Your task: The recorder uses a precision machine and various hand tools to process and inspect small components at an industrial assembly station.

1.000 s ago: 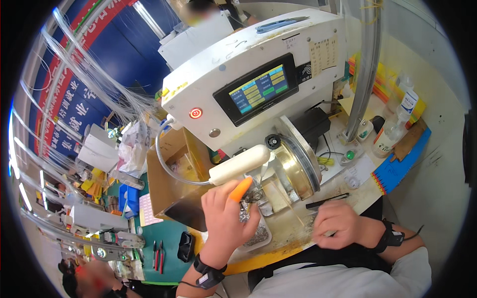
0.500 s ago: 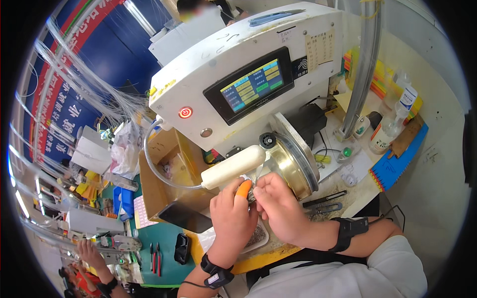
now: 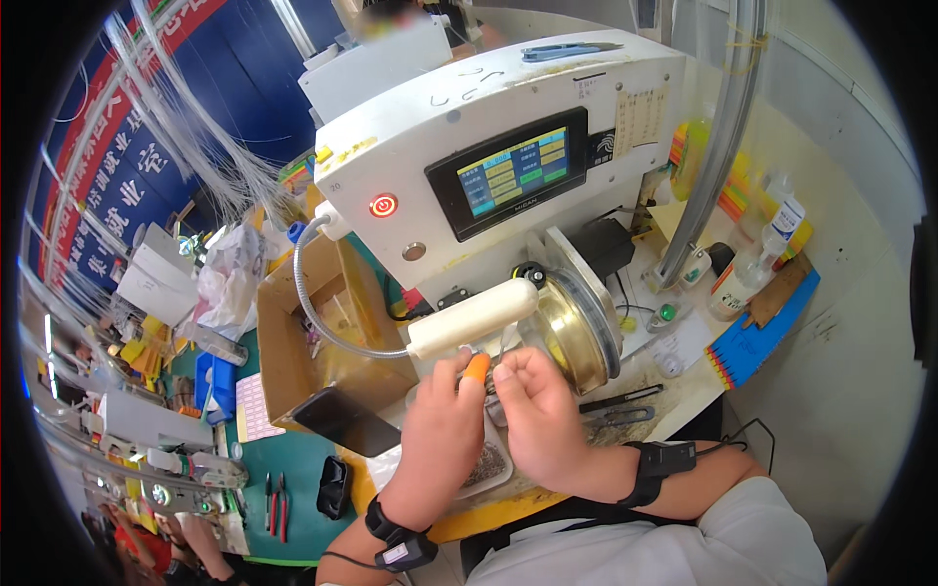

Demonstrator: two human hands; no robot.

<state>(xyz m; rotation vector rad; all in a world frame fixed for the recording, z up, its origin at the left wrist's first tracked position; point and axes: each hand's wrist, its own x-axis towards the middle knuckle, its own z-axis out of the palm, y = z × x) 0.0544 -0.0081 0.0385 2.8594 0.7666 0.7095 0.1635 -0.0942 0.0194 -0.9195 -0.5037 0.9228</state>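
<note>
Both hands meet in front of the white machine (image 3: 376,249), below a cream-coloured rod (image 3: 474,317) on a flexible metal hose. On my left hand (image 3: 437,422), one finger wears an orange finger cover (image 3: 477,367). Its fingers are pinched together, and what they hold is too small to tell. My right hand (image 3: 540,415) is pinched close beside it, thumb against the curled fingers, near the shiny brass-coloured drum (image 3: 572,332). Whatever lies between its fingertips cannot be made out. A plastic tray (image 3: 504,476) with many tiny grey pieces sits under the hands, partly hidden by them.
A cardboard box (image 3: 283,391) stands left of the hands, with a dark flat panel (image 3: 347,422) at its near side. Tweezers (image 3: 625,417) and a black tool (image 3: 625,397) lie to the right. Farther right are a bottle (image 3: 733,288) and a blue sheet (image 3: 762,327).
The view has shifted slightly. My right hand has turned more upright, its fingertips still close to my left hand. The hands remain together below the cream rod.
</note>
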